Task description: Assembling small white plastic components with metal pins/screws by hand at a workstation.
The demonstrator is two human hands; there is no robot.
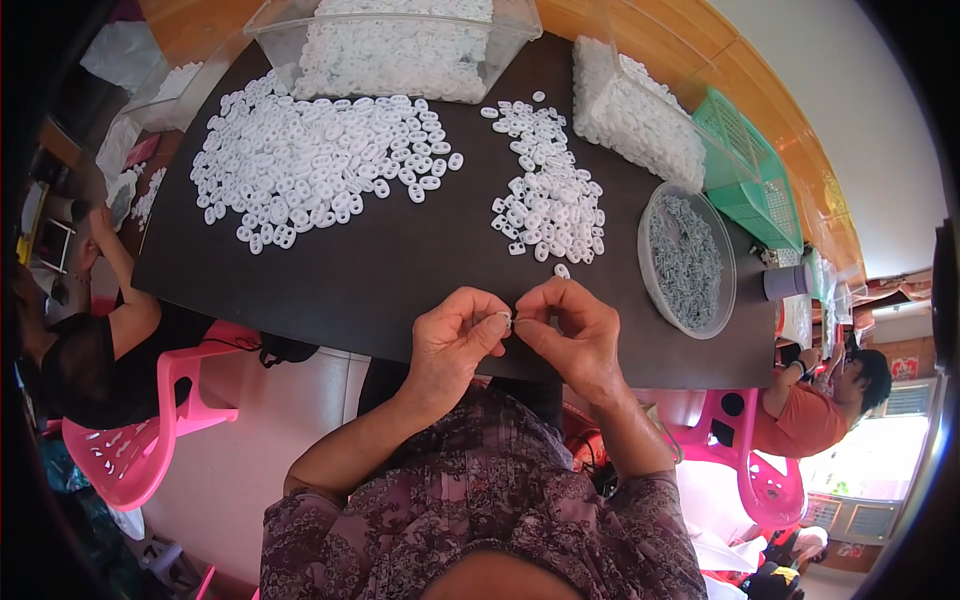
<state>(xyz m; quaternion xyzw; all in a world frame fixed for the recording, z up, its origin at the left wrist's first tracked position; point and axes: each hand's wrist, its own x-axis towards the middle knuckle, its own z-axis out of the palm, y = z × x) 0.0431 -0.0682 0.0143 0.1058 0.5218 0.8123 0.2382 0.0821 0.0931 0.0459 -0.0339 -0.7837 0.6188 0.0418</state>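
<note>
Just over the near edge of the dark table (300,300), my left hand (455,345) and my right hand (575,335) meet fingertip to fingertip. The left thumb and forefinger pinch a small white plastic piece (506,316), mostly covered by the fingers. My right fingers are closed in a pinch against it; what they hold is too small to make out. Ahead lies a small heap of white two-holed plastic pieces (550,215), one stray piece (561,271) closest to my right hand. A far larger heap of white oval two-holed pieces (310,160) spreads to the left.
A clear bin (390,85) of white pieces stands at the back, another clear bin (640,120) to its right. On the right are a round tub (727,290) of small grey metal parts, a green basket (740,165) and a purple cup (787,282). People sit left and right on pink chairs (150,440).
</note>
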